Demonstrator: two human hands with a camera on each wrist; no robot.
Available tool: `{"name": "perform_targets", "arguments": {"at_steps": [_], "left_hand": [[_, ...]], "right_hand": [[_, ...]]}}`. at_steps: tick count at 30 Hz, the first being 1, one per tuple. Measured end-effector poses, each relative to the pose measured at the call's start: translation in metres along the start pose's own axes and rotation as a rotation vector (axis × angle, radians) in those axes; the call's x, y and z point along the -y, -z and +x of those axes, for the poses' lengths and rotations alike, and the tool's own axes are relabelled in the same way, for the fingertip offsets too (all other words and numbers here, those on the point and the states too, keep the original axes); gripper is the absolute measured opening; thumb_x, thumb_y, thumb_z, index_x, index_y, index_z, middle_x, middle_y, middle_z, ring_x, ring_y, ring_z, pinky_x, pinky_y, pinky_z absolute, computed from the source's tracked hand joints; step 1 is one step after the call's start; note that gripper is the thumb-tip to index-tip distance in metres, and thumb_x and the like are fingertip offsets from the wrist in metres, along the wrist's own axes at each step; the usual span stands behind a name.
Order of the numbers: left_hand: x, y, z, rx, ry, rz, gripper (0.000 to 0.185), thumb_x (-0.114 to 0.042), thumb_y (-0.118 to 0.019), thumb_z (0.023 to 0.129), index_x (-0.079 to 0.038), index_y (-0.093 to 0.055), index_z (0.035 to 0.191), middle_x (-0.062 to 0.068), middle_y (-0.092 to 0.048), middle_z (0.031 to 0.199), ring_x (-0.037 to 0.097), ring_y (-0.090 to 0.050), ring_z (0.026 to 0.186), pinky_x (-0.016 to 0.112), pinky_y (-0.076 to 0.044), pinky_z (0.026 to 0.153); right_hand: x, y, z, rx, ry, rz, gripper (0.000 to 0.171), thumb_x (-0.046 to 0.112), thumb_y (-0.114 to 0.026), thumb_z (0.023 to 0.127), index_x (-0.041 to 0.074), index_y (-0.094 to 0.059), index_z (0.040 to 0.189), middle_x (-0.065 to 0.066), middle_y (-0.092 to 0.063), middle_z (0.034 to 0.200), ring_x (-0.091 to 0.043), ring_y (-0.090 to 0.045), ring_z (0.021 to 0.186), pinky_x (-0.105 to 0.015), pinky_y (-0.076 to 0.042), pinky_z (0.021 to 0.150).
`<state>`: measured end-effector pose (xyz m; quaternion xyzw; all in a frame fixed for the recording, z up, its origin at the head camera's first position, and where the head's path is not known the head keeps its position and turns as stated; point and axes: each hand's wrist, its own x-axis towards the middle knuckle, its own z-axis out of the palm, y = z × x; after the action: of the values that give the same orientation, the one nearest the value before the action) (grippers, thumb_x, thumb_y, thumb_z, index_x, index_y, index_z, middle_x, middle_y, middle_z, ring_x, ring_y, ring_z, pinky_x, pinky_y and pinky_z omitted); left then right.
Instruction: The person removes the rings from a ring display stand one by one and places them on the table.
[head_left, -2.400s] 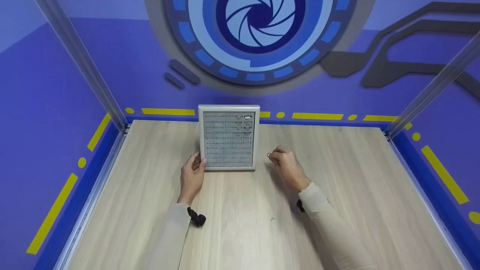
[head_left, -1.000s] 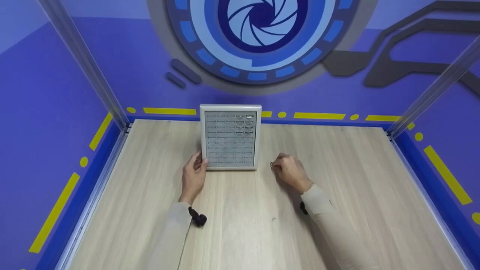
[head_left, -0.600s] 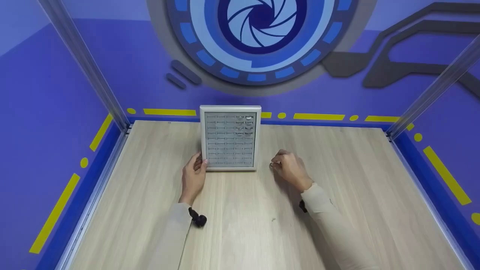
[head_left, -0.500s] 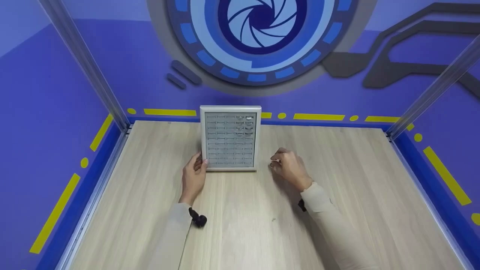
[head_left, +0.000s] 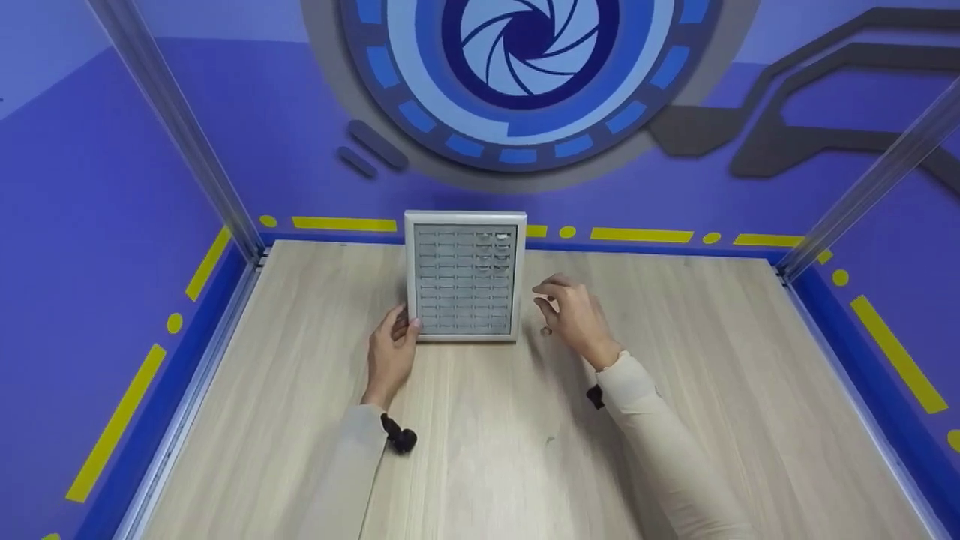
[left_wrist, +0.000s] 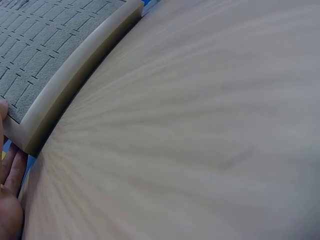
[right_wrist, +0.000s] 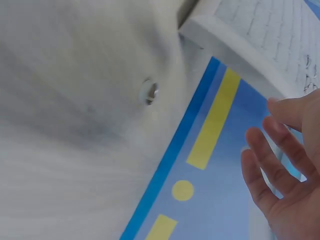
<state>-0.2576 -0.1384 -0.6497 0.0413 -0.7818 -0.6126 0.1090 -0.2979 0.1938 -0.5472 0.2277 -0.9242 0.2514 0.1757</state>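
Note:
A white-framed ring display board (head_left: 463, 281) with rows of slots in a grey pad stands propped up near the back wall. Several silvery rings (head_left: 493, 252) sit in slots at its upper right. My left hand (head_left: 391, 352) grips the lower left corner, thumb in front and fingers behind; the left wrist view shows the frame edge (left_wrist: 75, 65) close by. A single ring (head_left: 545, 331) lies on the table right of the board, seen also as a small ring (right_wrist: 149, 92) in the right wrist view. Above it hovers my right hand (head_left: 576, 319), thumb and fingers apart, holding nothing.
The wooden table (head_left: 465, 465) is bounded by a blue back wall (head_left: 300, 135) with yellow dashes and metal posts (head_left: 187, 135) at the corners. A small dark mark (head_left: 550, 439) shows on the tabletop. Black wrist cameras (head_left: 400, 436) sit by the sleeves.
The right hand has let go of the ring, which now rests on the table, and has risen away toward the board. The left hand keeps its grip on the ring display board.

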Motion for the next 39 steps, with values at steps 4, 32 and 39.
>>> {"name": "perform_targets", "arguments": {"at_steps": [4, 32, 39], "left_hand": [[-0.001, -0.001, 0.001, -0.001, 0.007, 0.007, 0.049, -0.028, -0.067, 0.108, -0.01, -0.056, 0.152, 0.012, -0.067, 0.142, 0.027, -0.066, 0.129, 0.041, -0.056, 0.112], [0.001, -0.002, -0.001, 0.023, -0.005, 0.014, 0.053, -0.027, -0.064, 0.109, -0.009, -0.051, 0.157, 0.012, -0.064, 0.147, 0.026, -0.065, 0.131, 0.041, -0.054, 0.115], [0.0, 0.001, 0.0, 0.022, -0.003, 0.011, 0.051, -0.026, -0.063, 0.11, -0.011, -0.052, 0.157, 0.01, -0.063, 0.147, 0.026, -0.063, 0.133, 0.041, -0.053, 0.116]], "right_hand": [[0.006, -0.002, 0.009, -0.043, 0.043, 0.035, 0.014, 0.004, -0.078, 0.096, 0.002, -0.081, 0.11, -0.011, -0.078, 0.107, -0.031, -0.077, 0.094, -0.045, -0.067, 0.079], [0.042, -0.024, 0.047, -0.185, 0.124, 0.158, 0.012, -0.009, -0.071, 0.096, -0.007, -0.08, 0.104, -0.018, -0.071, 0.099, -0.027, -0.068, 0.083, -0.036, -0.062, 0.069], [0.047, -0.029, 0.053, -0.183, 0.135, -0.023, 0.009, -0.004, -0.071, 0.099, -0.003, -0.079, 0.101, -0.014, -0.07, 0.099, -0.027, -0.072, 0.087, -0.039, -0.064, 0.072]]}}
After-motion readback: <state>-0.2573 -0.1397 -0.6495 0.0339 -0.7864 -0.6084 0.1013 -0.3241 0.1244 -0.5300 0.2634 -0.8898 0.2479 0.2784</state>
